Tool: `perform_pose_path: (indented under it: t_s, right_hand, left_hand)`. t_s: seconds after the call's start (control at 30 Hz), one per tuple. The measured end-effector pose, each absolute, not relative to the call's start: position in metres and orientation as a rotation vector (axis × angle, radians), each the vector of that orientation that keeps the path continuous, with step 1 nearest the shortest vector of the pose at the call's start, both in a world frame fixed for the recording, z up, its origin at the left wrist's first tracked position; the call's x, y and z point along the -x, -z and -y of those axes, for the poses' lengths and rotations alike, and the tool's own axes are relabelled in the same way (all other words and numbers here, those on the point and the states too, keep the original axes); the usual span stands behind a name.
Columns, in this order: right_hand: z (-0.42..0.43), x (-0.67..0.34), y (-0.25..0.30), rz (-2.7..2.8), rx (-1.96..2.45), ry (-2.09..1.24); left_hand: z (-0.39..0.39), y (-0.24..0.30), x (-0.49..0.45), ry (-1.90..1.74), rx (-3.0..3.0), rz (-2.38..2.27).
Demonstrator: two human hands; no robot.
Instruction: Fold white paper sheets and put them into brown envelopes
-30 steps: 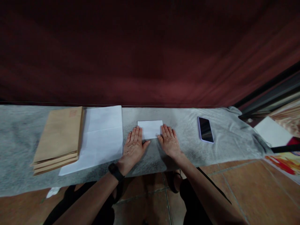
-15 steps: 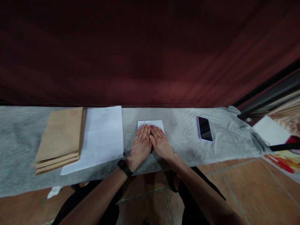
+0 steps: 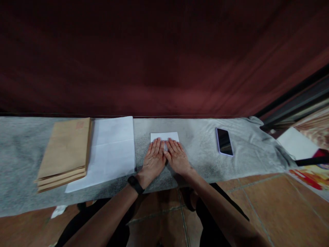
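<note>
A small white piece of paper [image 3: 164, 135], seemingly folded, lies on the grey cloth in front of me. Flat on its left half rests my left hand [image 3: 154, 157], fingers stretched out, a dark band on the wrist. My right hand [image 3: 177, 156] lies flat on the right half, its fingers spread a little. The thumbs nearly meet in the middle, with a narrow strip of paper showing between the hands. Both palms hide the near part of the paper.
To the left, a stack of brown paper envelopes [image 3: 65, 145] overlaps large white sheets [image 3: 114, 147]. A phone [image 3: 224, 141] with a purple case lies to the right on the grey cloth [image 3: 195, 171]. A dark red curtain [image 3: 164, 89] hangs behind; tiled floor [image 3: 257, 195] shows below.
Both hands have slid slightly toward me on the paper and moved a little apart at the fingertips. More of the paper's far edge shows.
</note>
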State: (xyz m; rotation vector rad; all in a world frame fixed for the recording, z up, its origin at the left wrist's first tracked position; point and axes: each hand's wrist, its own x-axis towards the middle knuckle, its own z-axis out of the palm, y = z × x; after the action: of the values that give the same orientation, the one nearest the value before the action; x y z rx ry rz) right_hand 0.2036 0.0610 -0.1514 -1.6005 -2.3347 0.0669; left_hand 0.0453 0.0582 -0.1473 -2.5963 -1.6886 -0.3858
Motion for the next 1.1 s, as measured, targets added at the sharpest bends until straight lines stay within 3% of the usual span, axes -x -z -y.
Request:
perform_pose_path:
  t_s: [1.1]
  right_hand:
    - [-0.061,-0.234,0.151,2.254,1.747,-0.062]
  left_hand:
    - [-0.067,0.146,-0.028,0.422,2.429,1.895]
